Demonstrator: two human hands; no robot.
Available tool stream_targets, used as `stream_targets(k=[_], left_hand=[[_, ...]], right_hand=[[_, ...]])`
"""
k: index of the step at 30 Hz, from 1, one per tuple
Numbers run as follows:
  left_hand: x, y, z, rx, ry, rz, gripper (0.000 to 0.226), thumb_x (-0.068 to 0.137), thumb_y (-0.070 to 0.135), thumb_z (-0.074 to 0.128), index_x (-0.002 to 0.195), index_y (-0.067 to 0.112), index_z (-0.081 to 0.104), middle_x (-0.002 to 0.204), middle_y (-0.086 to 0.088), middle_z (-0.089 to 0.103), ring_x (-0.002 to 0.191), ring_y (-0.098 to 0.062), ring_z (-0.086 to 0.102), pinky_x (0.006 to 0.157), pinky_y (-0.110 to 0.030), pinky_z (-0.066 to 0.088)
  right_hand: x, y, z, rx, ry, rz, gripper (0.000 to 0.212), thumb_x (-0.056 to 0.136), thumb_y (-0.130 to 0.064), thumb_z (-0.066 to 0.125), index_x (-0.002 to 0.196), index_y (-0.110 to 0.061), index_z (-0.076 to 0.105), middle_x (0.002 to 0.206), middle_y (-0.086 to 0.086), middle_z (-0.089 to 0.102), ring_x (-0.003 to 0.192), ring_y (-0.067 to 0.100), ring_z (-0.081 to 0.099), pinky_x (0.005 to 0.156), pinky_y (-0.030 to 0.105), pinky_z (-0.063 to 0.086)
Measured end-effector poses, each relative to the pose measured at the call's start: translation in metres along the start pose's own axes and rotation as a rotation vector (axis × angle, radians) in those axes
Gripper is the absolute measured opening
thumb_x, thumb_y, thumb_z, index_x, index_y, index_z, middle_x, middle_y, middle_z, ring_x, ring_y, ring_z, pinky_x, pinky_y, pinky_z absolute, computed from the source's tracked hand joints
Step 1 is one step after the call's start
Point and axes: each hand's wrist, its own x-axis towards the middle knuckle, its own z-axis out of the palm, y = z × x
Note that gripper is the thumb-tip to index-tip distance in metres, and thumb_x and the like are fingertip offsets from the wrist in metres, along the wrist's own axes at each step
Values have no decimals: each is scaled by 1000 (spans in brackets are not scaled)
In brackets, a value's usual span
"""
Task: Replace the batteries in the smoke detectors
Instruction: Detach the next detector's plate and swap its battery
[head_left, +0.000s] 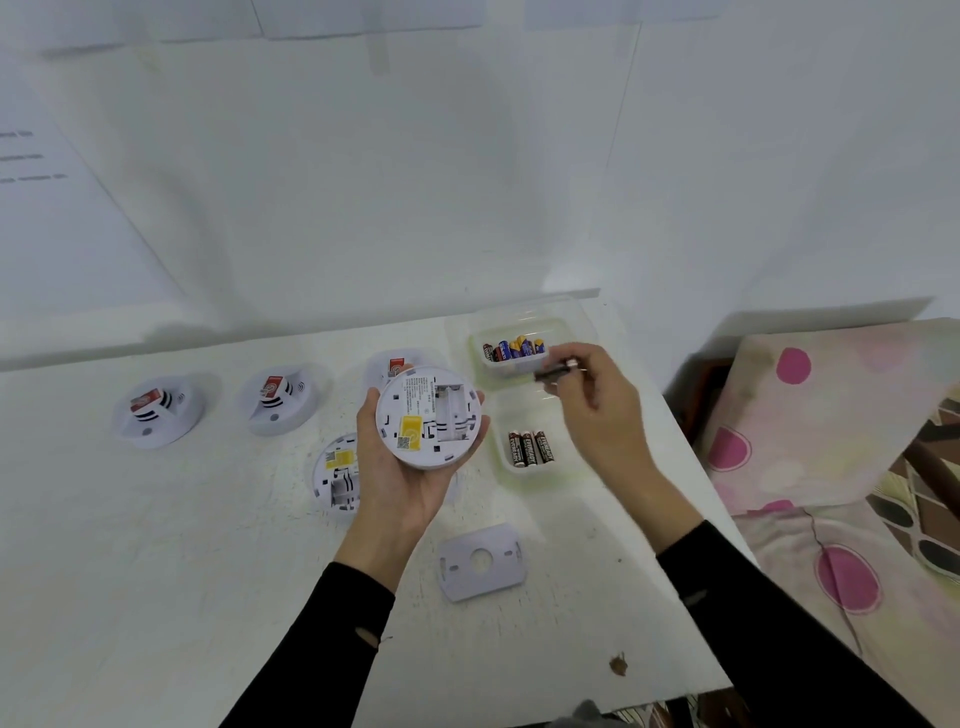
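Domestic room, probably a bedroom corner used as a makeshift work spot. A plain white surface (156, 597) is set against a white wall (415, 182), with printed sheets (47, 171) taped to it. Just beside the surface, a pink-spotted cloth (810, 415) is draped over what looks like a bed. Smoke detectors (158, 410) and clear tubs (511, 370) of batteries (530, 448) are laid out on the surface.

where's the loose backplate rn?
Head view: the backplate lies flat on the table, between the two forearms, nearer the camera than the smoke detector in the left hand.
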Motion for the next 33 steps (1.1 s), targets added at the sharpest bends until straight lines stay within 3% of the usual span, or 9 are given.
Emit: stream_targets(k=[4, 6, 10, 13, 16, 19, 23, 26, 33], left_hand=[[-2, -1, 0, 11, -5, -9, 64, 88, 53, 51, 138, 13, 55, 132, -24, 62, 119, -44, 59, 89, -54, 56], [-2, -2, 3, 16, -11, -8, 62, 87, 53, 51, 135, 14, 57, 131, -24, 62, 118, -44, 59, 91, -55, 55], [-4, -1, 4, 6, 0, -16, 60, 90, 53, 49, 136, 14, 57, 133, -24, 61, 120, -44, 58, 91, -55, 55], [-3, 0, 2, 7, 18, -20, 68, 87, 54, 52, 141, 13, 53, 134, -25, 60, 121, -45, 58, 89, -55, 56], [-3, 2, -1, -10, 36, -6, 69, 92, 61, 46, 140, 11, 53, 130, -26, 62, 121, -46, 59, 88, -58, 56], [-5, 5, -3, -27, 45, 10, 75, 90, 69, 44, 135, 9, 55, 129, -27, 63, 122, -49, 57, 92, -62, 52], [-13, 12, -4, -19, 27, 43, 71, 88, 60, 52, 137, 9, 54, 134, -26, 59, 126, -49, 54, 95, -65, 49], [-22, 21, -11, 1, 27, 78, 60, 87, 42, 57, 136, 8, 54, 136, -25, 59, 127, -46, 54, 92, -64, 51], [-49, 74, -41, 88, 86, 104, 39, 86, 6, 46, 122, 5, 59, 124, -21, 67, 119, -42, 61, 90, -61, 54]], right_hand=[[25, 33, -23, -437, -274, 322, 15, 95, -15, 48, 110, -13, 48, 76, 1, 69, 73, 16, 65, 57, 23, 50], [28, 47, -24, -570, -394, 383, 12, 95, -20, 50, 105, -15, 46, 84, 7, 69, 77, 23, 65, 54, 24, 44], [32, 61, -18, -731, -519, 377, 9, 92, -22, 59, 96, -15, 58, 101, 10, 66, 76, 18, 59, 54, 21, 40], [23, 56, -14, -810, -421, 192, 22, 94, -24, 56, 112, -12, 62, 112, 7, 63, 92, 19, 59, 74, 27, 47], [-6, 35, -8, -587, -252, -249, 18, 93, -14, 53, 108, -12, 64, 103, 1, 62, 88, 15, 60, 74, 31, 51], [-49, 28, -5, -478, -558, -555, 13, 88, -8, 55, 96, -10, 65, 93, 1, 62, 84, 17, 59, 72, 29, 50], [-88, 55, -1, -563, -857, -588, 20, 85, -26, 63, 103, -20, 68, 110, -3, 65, 98, 16, 60, 82, 31, 50], [-101, 65, 5, -585, -899, -579, 28, 83, -33, 63, 110, -29, 66, 120, -7, 62, 108, 15, 57, 87, 30, 46], [-120, 60, 60, -585, -925, -691, 31, 79, -21, 59, 108, -29, 65, 126, 0, 60, 110, 22, 57, 87, 33, 47]])
